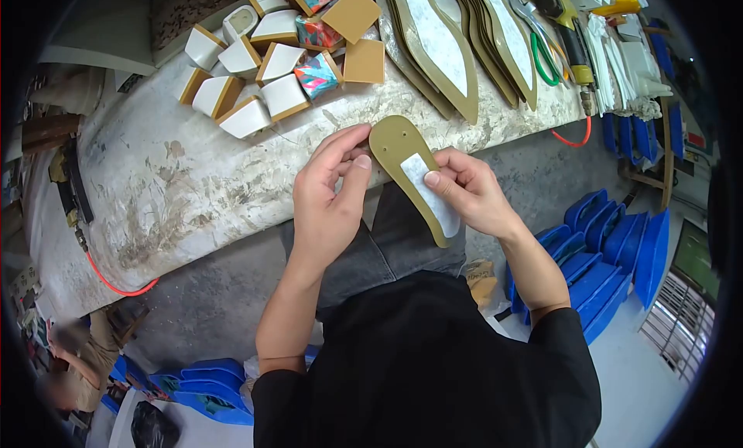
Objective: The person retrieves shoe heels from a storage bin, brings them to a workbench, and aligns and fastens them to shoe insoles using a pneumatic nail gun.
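An olive insole (396, 142) with two small holes near its rounded end and a white patch (426, 189) lies tilted over my lap, just off the table's edge. My right hand (468, 189) grips its right side, thumb on top of the white patch. At its rounded end is my left hand (337, 177), fingertips at the left rim, thumb and fingers apart. Beyond it on the table lie stacked olive insoles (441, 53) with white patches. White and patterned heel blocks (263, 61) with tan faces stand grouped to the upper left.
The stained table (178, 185) spans the front. Green-handled scissors (546, 61) and a yellow-black power tool (569, 38) lie at upper right. Red hoses hang at both sides. Blue bins (604, 254) stand right and lower left. Another person (93, 355) is at far left.
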Demonstrator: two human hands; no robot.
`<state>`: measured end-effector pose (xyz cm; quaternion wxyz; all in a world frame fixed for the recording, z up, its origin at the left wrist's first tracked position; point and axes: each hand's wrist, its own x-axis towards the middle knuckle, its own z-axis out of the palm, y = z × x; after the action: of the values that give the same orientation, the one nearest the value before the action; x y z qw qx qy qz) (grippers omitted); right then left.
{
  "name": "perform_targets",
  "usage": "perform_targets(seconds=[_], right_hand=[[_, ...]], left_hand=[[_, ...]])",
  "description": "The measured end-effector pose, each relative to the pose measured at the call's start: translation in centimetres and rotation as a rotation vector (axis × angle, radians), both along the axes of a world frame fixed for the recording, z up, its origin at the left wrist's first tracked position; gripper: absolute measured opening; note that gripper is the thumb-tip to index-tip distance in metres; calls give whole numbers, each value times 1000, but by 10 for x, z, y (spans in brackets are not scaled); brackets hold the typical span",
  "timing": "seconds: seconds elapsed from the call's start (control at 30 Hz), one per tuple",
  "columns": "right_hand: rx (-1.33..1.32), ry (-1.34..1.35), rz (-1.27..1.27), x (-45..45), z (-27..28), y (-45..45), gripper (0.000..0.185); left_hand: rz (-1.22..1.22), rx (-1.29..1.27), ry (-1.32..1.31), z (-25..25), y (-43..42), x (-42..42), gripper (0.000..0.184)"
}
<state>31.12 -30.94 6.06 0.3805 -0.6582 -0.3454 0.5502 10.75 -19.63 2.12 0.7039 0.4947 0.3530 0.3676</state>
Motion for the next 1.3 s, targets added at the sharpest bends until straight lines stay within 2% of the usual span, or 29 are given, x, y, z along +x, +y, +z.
perform_targets(seconds=[0.07, 0.27, 0.4, 0.57, 0.67, 0.83, 0.9, 0.97, 1.03, 1.07, 1.1, 1.13, 1.2, 1.23, 1.3], right_hand=[[-1, -90, 21, -1, -3, -1, 15], [-16, -117, 61, -2, 7, 3, 16], [143, -108, -61, -8, -4, 4, 19], [357, -234, -137, -15, -10, 41, 20], [295, -244, -159, -16, -8, 45, 16], [439, -551, -122, -25, -33, 30, 17], [498, -513, -128, -23, -33, 23, 19], [470, -575, -75, 0, -5, 15, 24], [484, -749, -277, 52, 33, 9, 28], [377, -636, -494, 86, 42, 8, 31], [539, -838, -521, 131, 51, 16, 33], [448, -941, -569, 175, 56, 21, 40], [216, -1258, -522, 244, 49, 36, 48], [41, -1328, -409, 264, 49, 43, 62], [-35, -1345, -366, 277, 52, 58, 64]], left_hand=[[9, -14, -5, 1, 0, 3, 31], [67, 70, 113, 4, -6, 14, 26], [115, 244, 297, 6, -8, 21, 21], [131, 275, 317, 8, -9, 25, 18], [94, 242, 310, 13, -8, 21, 15], [-46, 170, 367, 1, 5, 12, 8], [-47, 149, 356, 6, 1, 14, 8], [-30, 158, 332, 5, -2, 17, 8], [-18, 149, 350, 3, -6, 11, 9], [-20, 142, 360, 2, -9, 7, 9], [-21, 145, 355, 1, -11, 5, 9], [-23, 146, 340, -1, -12, 4, 9], [-29, 145, 323, -2, -15, -2, 10], [-21, 149, 322, -1, -15, -7, 10], [-16, 157, 340, 4, -13, -16, 10]])
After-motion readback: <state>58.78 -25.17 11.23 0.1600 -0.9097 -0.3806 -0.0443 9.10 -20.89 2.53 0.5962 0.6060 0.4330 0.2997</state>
